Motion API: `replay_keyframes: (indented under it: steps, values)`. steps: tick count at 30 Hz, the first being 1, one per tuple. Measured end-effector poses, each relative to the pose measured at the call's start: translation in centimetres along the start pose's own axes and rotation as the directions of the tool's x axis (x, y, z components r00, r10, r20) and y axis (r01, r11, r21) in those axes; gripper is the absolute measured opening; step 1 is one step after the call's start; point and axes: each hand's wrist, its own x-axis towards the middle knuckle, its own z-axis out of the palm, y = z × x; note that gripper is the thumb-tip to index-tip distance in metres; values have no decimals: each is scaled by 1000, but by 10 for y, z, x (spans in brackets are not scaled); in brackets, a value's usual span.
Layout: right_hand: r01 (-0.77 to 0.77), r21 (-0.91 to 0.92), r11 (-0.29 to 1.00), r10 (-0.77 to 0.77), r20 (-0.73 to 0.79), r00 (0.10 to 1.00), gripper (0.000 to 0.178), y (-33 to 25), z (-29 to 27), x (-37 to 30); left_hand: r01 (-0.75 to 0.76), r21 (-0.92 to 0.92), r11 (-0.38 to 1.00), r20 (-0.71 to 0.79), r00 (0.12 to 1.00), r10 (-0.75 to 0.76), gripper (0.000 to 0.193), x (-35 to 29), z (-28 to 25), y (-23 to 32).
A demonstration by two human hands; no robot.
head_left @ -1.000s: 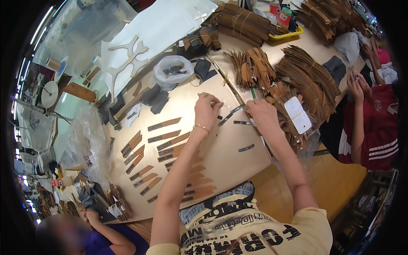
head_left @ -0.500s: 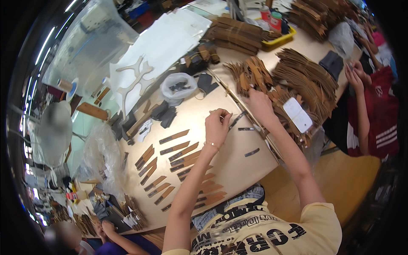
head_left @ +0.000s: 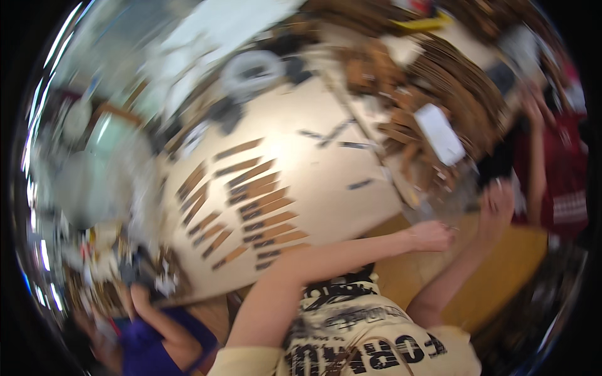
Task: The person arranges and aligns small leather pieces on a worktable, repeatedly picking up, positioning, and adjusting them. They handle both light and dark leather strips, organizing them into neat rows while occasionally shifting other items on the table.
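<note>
The picture is blurred by motion. My left hand (head_left: 431, 236) is stretched across my body past the table's front right edge, its fingers curled; what it may hold does not show. Farther right, my right hand (head_left: 498, 199) is raised near a co-worker, its fingers smeared. Both hands are off the table. On the table (head_left: 307, 175) brown strips with dark ends (head_left: 271, 203) lie in slanting rows. To their right lie several loose dark strips (head_left: 360, 185), some of them crossing. Bundles of brown strips (head_left: 458, 88) are heaped beyond my hands.
A white card (head_left: 440, 135) lies on the brown bundles. A clear bag with dark pieces (head_left: 253, 72) and dark scraps (head_left: 226, 114) are at the back. A co-worker in dark red (head_left: 560, 169) is at the right, another in purple (head_left: 160, 341) at lower left. Clear plastic (head_left: 132, 188) is bunched at left.
Both hands have left the table and swung right and toward me. The right has come away from the brown bundles, the left from the dark strips. The view has shifted.
</note>
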Motion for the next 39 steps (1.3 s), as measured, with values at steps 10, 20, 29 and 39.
replay_keyframes:
  steps: [10,20,29,39]
  values:
    - [-412,-251,876,372,-192,908,23,104,-116,31,460,246,853,123,858,-499,35,-4,91,5]
    - [-145,-831,538,213,-32,976,29,106,-25,10,529,-514,675,-427,524,-737,23,-192,-197,62]
    - [257,-703,663,-224,140,964,36,0,104,45,894,-442,-78,-693,-395,-603,10,-400,-251,142]
    - [737,-198,647,519,822,-235,47,128,355,-207,975,-195,-107,-710,-215,-670,11,-413,-231,107]
